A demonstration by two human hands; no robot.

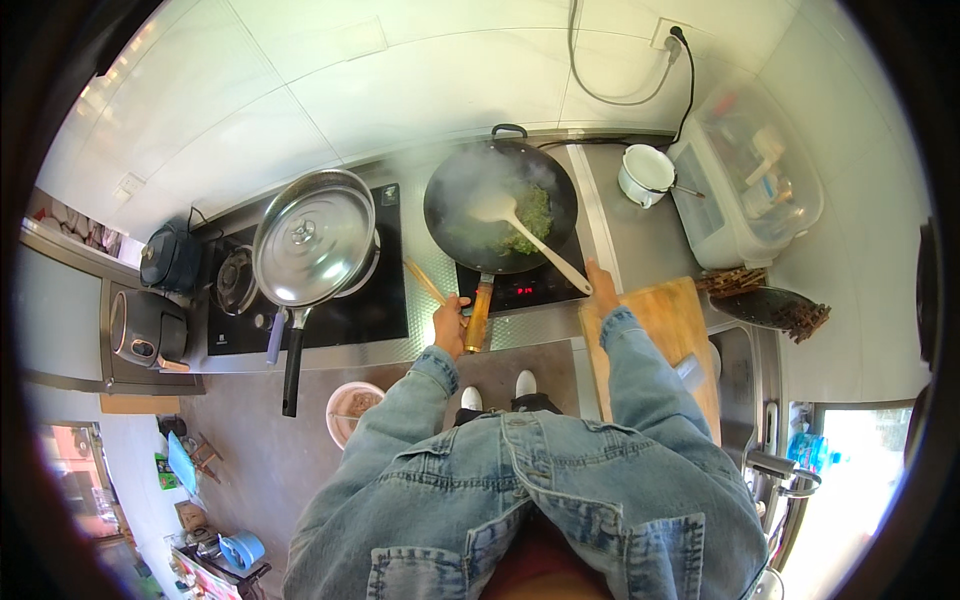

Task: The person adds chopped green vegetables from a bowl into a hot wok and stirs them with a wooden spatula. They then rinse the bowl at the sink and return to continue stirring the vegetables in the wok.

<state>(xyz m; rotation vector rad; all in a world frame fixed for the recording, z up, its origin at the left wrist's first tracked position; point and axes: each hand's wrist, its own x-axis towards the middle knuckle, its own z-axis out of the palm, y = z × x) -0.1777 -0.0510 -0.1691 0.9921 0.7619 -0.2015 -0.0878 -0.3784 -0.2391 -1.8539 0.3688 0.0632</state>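
A black wok (450,225) with chopped green food (534,217) in it steams on the induction hob (551,289). Across its rim leans a pale spatula (536,240), blade in the wok. My left hand (450,328) grips wooden chopsticks (424,280), just left of the wok's wooden handle (478,315); whether a finger touches that handle is unclear. At the end of the spatula's handle is my right hand (602,289), close to the wooden cutting board (660,315). Its fingers are partly hidden, so a hold on the spatula cannot be confirmed.
Left of the wok, a lidded steel pan (315,240) sits on a black gas hob (386,300), its handle jutting past the counter edge. A white enamel mug (646,172) and plastic storage box (720,202) stand right. A pink bucket (335,420) is on the floor.
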